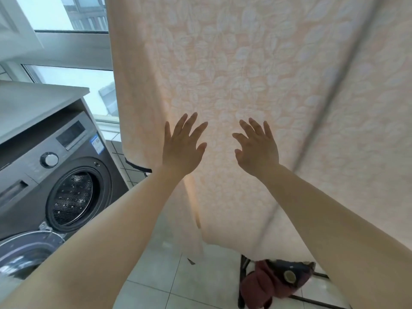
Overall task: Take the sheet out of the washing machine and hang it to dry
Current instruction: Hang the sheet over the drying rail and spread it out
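Note:
A pale peach sheet [256,70] with a white leaf pattern hangs down in front of me and fills most of the view; whatever it hangs from is out of frame. My left hand [181,148] is raised before it with fingers spread and straight. My right hand [257,148] is beside it, fingers spread and slightly bent. Both hands are at the sheet's surface and hold nothing; I cannot tell whether they touch it. The dark grey washing machine [35,157] stands at the left, with its round door [24,255] swung open and the drum [72,198] showing nothing inside.
A window [73,81] lies behind the machine at upper left. Under the sheet's lower edge at bottom right stands a black metal frame [242,277] with dark red cloth [265,284] on it. The floor [182,284] is light tile.

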